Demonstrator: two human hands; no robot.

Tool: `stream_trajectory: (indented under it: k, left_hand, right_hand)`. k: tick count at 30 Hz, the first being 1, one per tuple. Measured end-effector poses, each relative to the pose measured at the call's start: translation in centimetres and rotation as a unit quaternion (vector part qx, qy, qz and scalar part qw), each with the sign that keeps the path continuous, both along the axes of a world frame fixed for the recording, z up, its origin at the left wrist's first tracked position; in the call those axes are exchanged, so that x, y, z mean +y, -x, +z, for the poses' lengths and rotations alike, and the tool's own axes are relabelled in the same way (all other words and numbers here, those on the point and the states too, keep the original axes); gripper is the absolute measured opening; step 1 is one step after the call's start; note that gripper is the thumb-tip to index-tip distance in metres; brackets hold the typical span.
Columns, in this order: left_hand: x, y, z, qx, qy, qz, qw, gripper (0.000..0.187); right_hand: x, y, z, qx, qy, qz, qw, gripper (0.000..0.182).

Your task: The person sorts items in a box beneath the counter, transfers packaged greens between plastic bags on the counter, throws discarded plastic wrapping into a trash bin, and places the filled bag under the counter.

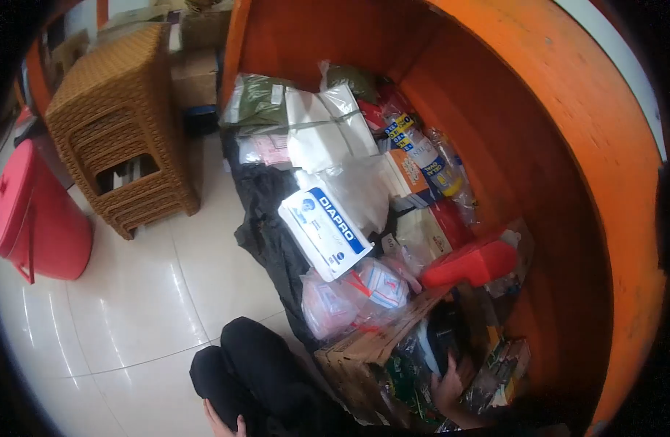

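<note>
My right hand [448,384] reaches into an open cardboard box [357,358] at the lower right, its fingers against a dark item with a pale edge [443,341]. Whether the fingers grip it is hard to make out. My left hand [222,421] rests against my dark-clothed knee at the bottom edge, fingers apart and holding nothing. Above the box lie plastic-wrapped bundles [329,306] and a white and blue DIAPRO pack [324,231]. A red object [472,265] lies beside the box's upper edge.
An orange wooden cabinet [568,109] curves round the goods on the right. White packages [327,131] and a bottle [440,171] lie farther back. Stacked brown woven stools [123,131] and a red lidded bucket [47,226] stand on the tiled floor at left.
</note>
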State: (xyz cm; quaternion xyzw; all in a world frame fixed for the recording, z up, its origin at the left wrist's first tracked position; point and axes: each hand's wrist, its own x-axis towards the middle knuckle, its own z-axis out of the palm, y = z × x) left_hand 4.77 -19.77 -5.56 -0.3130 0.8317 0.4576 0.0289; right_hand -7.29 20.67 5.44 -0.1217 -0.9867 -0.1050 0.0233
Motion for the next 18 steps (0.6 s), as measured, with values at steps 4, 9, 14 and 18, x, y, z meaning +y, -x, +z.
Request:
stream_trajectory:
  k: [4,9,14,18]
  left_hand:
    - [-0.4,1.4,2.5,0.037,0.033,-0.009,0.999,0.076]
    - [-1.6,2.9,5.0,0.101,0.139,-0.052,0.984,0.077]
    - [-5.4,6.8,6.7,0.114,0.134,-0.173,0.969,0.068]
    - [-9.0,11.6,7.9,0.135,0.138,-0.291,0.937,0.052]
  right_hand:
    - [-0.8,0.8,0.5,-0.027,-0.003,-0.013,1.000,0.079]
    - [-1.2,1.2,1.4,-0.039,0.000,0.011,0.999,0.077]
    - [-1.2,1.1,0.8,-0.048,0.010,0.000,0.999,0.078]
    - [-2.2,1.0,0.7,-0.031,0.008,-0.054,0.998,0.070]
